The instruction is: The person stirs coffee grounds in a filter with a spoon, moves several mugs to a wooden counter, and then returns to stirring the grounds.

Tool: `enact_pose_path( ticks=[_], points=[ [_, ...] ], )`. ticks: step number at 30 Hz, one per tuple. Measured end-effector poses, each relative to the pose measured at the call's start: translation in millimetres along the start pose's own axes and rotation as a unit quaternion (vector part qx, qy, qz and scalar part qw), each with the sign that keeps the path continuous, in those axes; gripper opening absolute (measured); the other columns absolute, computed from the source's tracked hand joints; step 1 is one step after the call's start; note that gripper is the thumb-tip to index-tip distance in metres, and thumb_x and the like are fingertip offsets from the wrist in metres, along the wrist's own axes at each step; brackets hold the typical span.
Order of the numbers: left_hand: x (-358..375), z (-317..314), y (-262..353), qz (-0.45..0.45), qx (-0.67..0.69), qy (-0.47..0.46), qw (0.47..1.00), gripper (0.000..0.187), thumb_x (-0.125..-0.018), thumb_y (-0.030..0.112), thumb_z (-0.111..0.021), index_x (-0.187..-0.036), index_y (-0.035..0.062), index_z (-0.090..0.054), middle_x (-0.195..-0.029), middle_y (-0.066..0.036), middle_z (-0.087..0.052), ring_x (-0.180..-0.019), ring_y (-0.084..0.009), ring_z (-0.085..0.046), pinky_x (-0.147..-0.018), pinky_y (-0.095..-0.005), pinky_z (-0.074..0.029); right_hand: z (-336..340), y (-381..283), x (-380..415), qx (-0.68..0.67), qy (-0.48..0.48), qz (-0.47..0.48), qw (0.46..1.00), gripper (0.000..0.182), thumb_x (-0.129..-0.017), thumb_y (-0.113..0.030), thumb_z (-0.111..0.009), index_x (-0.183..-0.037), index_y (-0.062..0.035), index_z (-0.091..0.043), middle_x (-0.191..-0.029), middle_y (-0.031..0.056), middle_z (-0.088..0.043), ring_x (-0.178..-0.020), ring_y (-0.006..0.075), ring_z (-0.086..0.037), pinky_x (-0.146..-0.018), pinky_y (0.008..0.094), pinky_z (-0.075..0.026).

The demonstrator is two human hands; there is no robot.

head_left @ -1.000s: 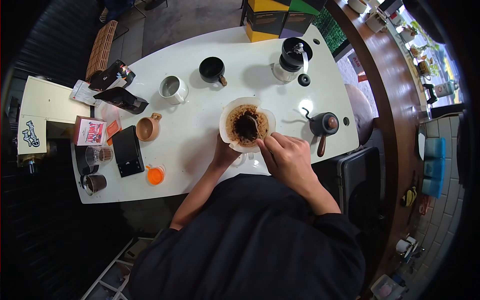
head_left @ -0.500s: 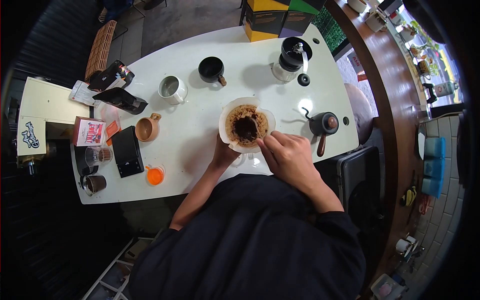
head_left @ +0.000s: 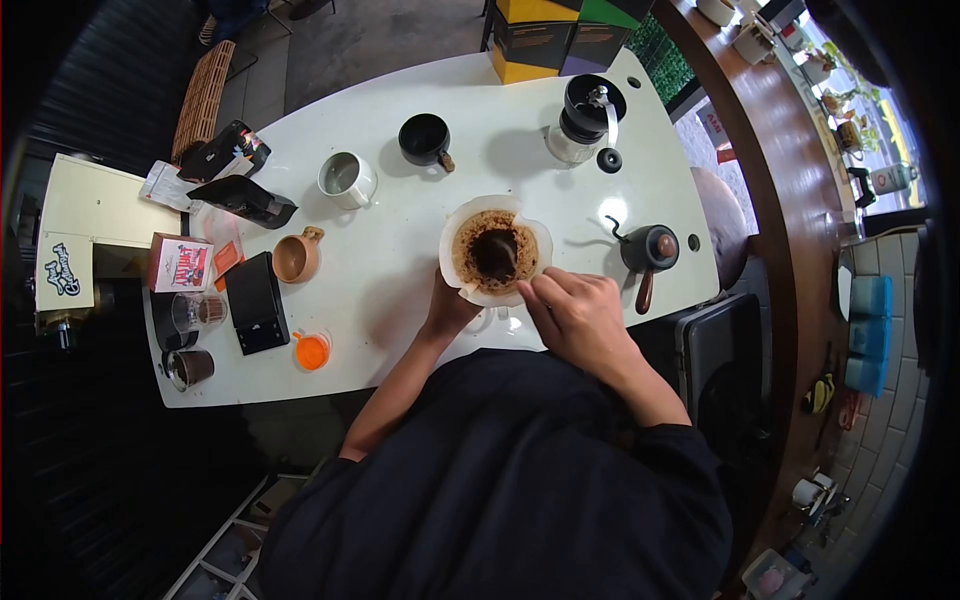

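A white paper filter (head_left: 456,222) lines a dripper, with wet, dark coffee grounds (head_left: 493,256) inside and brown residue round its wall. My left hand (head_left: 453,303) is closed at the near left side of the dripper, its fingers partly hidden beneath the rim. With thumb and fingers pinched, my right hand (head_left: 573,308) holds a thin stirrer at the right near edge of the filter; the stirrer's lower part reaches over the grounds and is hard to make out. A glass handle shows just below the dripper.
On the white table (head_left: 400,260) stand a gooseneck kettle (head_left: 652,247), a hand grinder (head_left: 585,122), a black cup (head_left: 424,139), a white mug (head_left: 347,180), a wooden cup (head_left: 295,258), a black scale (head_left: 259,305) and an orange cup (head_left: 312,350). Bags and boxes lie at the left.
My right hand has shifted very slightly with the stirrer, which has moved over the grounds. My left hand stays at the dripper.
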State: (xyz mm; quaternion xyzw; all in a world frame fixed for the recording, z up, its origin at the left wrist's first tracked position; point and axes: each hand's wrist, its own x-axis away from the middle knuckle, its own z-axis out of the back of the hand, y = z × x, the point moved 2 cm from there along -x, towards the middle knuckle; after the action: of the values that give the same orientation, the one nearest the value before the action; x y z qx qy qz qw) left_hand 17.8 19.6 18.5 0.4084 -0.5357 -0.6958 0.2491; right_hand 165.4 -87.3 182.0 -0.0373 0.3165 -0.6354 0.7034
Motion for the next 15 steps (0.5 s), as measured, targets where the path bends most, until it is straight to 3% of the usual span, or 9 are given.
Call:
enact_pose_path(
  ticks=[5,8,11,15],
  points=[
    [-1,-1,3,0.014,0.011,-0.007,1.0,0.051,-0.077,0.011,-0.088,-0.121,0.0004,-0.065,-0.113,-0.012,-0.073,-0.106,-0.0241,-0.071,-0.094,-0.0375,-0.056,1,0,-2,0.001,0.01,-0.029,1.0,0.028,-0.094,-0.011,-0.07,-0.071,-0.0053,-0.054,-0.063,0.0085,-0.054,-0.054,0.0294,-0.061,-0.049,0.0403,-0.045],
    [0,2,6,-0.003,0.01,-0.007,1.0,0.05,-0.077,0.011,-0.088,-0.121,0.0008,-0.065,-0.113,-0.012,-0.074,-0.105,-0.0237,-0.071,-0.093,-0.0375,-0.056,-9,-8,8,0.02,-0.03,-0.002,0.999,0.029,-0.094,-0.017,-0.071,-0.072,-0.008,-0.055,-0.063,0.0058,-0.057,-0.051,0.0259,-0.062,-0.047,0.0384,-0.046],
    [2,2,1,-0.011,-0.017,-0.018,1.0,0.049,-0.077,0.011,-0.087,-0.12,0.0009,-0.066,-0.112,-0.011,-0.074,-0.104,-0.024,-0.072,-0.092,-0.0375,-0.057,5,-14,5,-0.009,-0.003,-0.007,1.0,0.029,-0.095,-0.018,-0.071,-0.072,-0.0085,-0.055,-0.064,0.0058,-0.058,-0.051,0.0269,-0.062,-0.045,0.039,-0.046],
    [2,1,1,-0.003,-0.005,-0.016,1.0,0.05,-0.077,0.011,-0.088,-0.12,0.0008,-0.066,-0.112,-0.011,-0.074,-0.104,-0.0245,-0.072,-0.092,-0.0377,-0.057,6,-9,2,-0.032,-0.038,-0.009,0.999,0.028,-0.096,-0.018,-0.07,-0.073,-0.0079,-0.057,-0.065,0.0068,-0.061,-0.051,0.0281,-0.062,-0.045,0.0398,-0.045]
  ],
)
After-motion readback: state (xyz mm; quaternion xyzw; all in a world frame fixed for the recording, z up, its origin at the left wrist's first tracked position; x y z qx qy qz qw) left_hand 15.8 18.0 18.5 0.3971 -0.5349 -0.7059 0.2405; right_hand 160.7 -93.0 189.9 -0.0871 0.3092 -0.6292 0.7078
